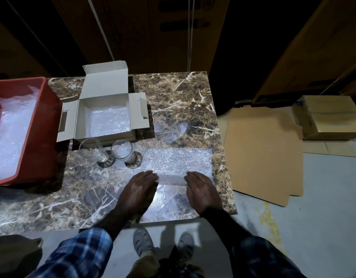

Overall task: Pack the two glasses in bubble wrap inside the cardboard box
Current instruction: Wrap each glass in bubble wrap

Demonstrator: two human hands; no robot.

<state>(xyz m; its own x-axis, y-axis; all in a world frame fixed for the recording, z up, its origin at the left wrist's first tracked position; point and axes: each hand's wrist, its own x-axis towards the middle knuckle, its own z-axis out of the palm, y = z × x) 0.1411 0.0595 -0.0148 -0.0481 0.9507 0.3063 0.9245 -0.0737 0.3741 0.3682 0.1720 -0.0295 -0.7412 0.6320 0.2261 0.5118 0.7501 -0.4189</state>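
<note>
The packing looked barely begun: the cardboard box [105, 117] stood open beyond the fingertips to the left, its floor already lined with one piece of bubble wrap [108, 122], while both glasses were unwrapped and outside it. The left hand [138, 190] and right hand [201, 190] lay flat, fingers straight and close together, pressing the near edge of a bubble wrap sheet [178, 162] that stretched away from the fingertips across the marble table [179, 91]. By count: two glasses, the first glass [92, 150] and the second glass [123, 152], stood side by side just left of and beyond the left fingertips; one box; one sheet under the hands; one red crate [45, 125] far left holding more wrap. Left to do, apparently: wrapping each glass, boxing both, closing the flaps.
</note>
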